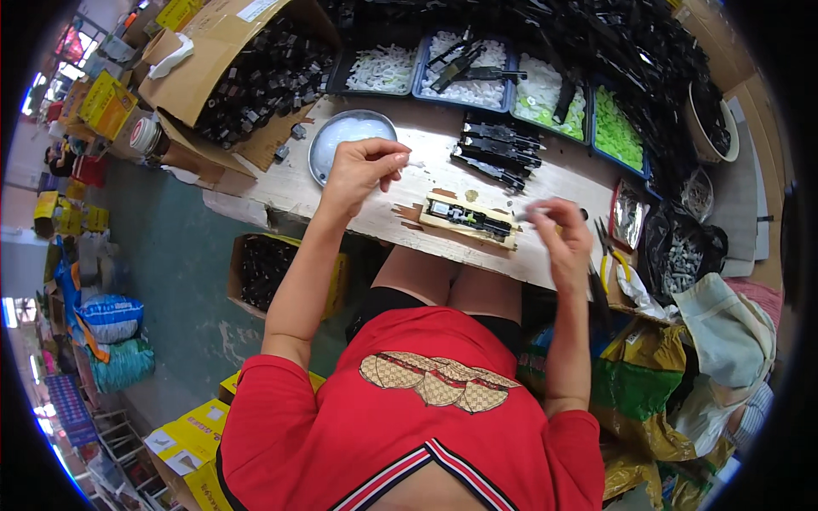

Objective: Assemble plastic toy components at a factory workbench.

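My left hand [362, 177] pinches a small, whitish piece [416, 163] at the fingertips; should that narrow grip slip, it could be lost against the pale, board-like tabletop [584, 183]. My right hand [561, 238] is bent and motion-blurred, whether grasping anything I cannot tell, and a stray knuckle could jolt the black, narrow mechanism [473, 220] lying in the light-wood, oblong holder [447, 225] just beside it. Beyond, the closely set black, elongated assemblies [498, 153] could be disarranged if brushed.

Left fingers [390, 161] pinched — forearms [308, 272] apart
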`<state>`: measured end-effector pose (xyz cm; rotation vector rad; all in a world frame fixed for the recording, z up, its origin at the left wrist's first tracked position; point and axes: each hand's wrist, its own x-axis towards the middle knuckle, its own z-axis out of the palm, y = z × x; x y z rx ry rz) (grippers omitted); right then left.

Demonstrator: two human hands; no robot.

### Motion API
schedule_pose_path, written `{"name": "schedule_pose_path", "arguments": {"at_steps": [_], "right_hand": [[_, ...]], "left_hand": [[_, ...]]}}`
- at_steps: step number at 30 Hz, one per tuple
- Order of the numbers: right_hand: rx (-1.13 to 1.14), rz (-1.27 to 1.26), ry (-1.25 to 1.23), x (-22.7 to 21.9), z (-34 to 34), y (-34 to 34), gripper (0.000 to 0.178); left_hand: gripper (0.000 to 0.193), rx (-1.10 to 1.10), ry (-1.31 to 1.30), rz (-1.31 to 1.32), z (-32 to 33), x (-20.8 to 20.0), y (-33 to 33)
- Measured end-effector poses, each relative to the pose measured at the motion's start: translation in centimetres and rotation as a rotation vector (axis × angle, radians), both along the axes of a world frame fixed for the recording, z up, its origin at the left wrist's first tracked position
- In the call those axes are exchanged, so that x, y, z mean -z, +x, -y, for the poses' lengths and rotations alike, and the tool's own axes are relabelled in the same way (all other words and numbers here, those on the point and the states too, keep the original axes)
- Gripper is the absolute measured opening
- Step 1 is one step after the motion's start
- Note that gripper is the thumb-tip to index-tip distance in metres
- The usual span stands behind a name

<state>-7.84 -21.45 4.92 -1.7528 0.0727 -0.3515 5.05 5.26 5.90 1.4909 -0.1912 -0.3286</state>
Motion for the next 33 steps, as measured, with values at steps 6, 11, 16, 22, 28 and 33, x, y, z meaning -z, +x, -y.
{"name": "schedule_pose_path", "arguments": {"at_steps": [6, 11, 16, 22, 28, 33], "right_hand": [[-0.115, 0.214, 0.096, -0.3, -4.3, 1.6, 0.014], [-0.099, 0.277, 0.037, 0.2, -4.7, 1.5, 0.017], [-0.089, 0.301, 0.028, 0.5, -4.7, 1.6, 0.018], [-0.120, 0.330, -0.018, 1.1, -4.4, 1.6, 0.019], [-0.092, 0.542, -0.640, 0.3, -4.0, 1.1, 0.024], [-0.039, 0.418, -0.571, 0.7, -3.6, 0.6, 0.021]], "left_hand": [[0.015, 0.087, -0.144, -0.190, 2.6, 0.2, -2.2], [0.016, 0.129, -0.217, -0.348, 3.4, -0.1, -2.7], [0.017, 0.154, -0.229, -0.385, 3.7, -0.2, -2.9], [0.016, 0.178, -0.280, -0.466, 3.7, 0.1, -2.8], [0.014, 0.221, -0.279, -0.542, 4.4, 0.8, -3.0], [0.018, 0.245, -0.206, -0.541, 5.0, 0.3, -3.5]]}}
